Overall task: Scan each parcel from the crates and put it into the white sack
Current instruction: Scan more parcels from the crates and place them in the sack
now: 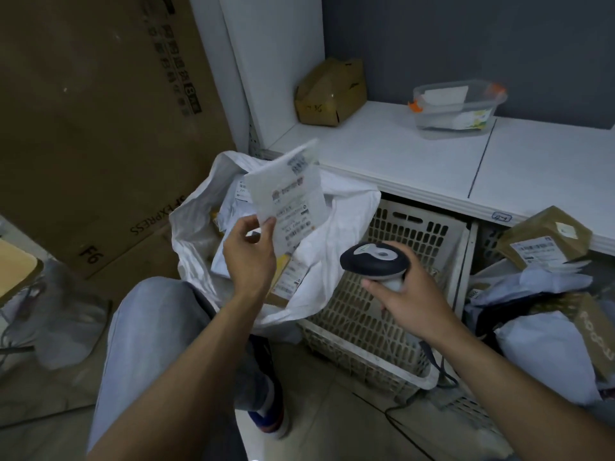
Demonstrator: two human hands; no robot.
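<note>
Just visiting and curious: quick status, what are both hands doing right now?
Left hand pinches flat white parcel over the white sack. Right hand grips scanner. Nothing in the way.

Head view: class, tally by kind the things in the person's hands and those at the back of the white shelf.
White parcel, in left hand: 1
Scanner, in right hand: 1
Brown cardboard box: 1
Clear plastic tub: 1
Total: 4

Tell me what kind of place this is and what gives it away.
Likely a courier parcel depot or sorting room: the right hand grips a barcode scanner, the left hand holds a labelled parcel over the white sack, and a big carton reads SF EXPRESS.
</note>
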